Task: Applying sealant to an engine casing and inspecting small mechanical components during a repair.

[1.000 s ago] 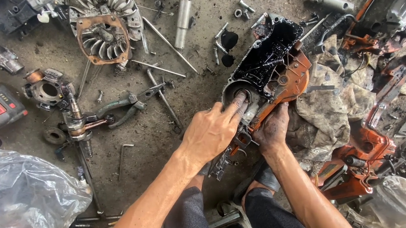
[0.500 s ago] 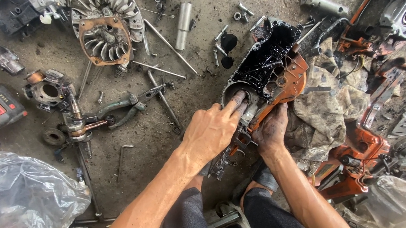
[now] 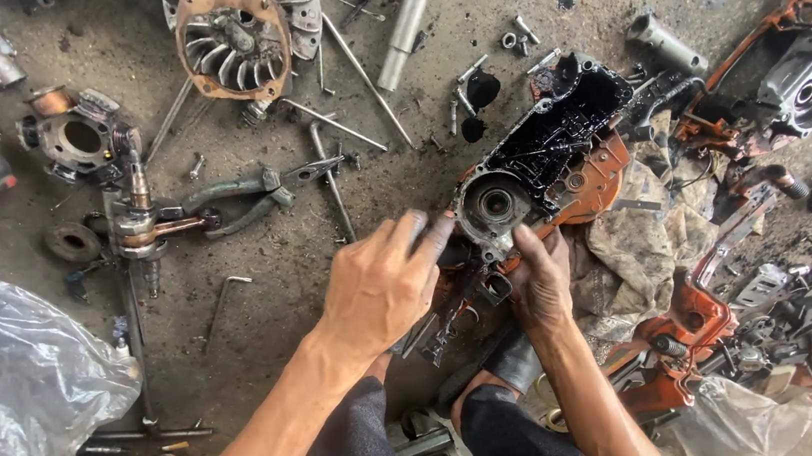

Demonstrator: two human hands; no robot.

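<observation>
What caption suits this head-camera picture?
Both hands, left hand and right hand, grip a greasy orange engine casing among scattered parts.

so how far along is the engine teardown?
Done: stripped parts lie loose on the floor, including the fan wheel, the cylinder, the crankshaft and scattered bolts. In hand: the left hand and right hand both grip the oily orange engine case, fingers by its round bearing hole. Left: the case is not yet apart.
</observation>
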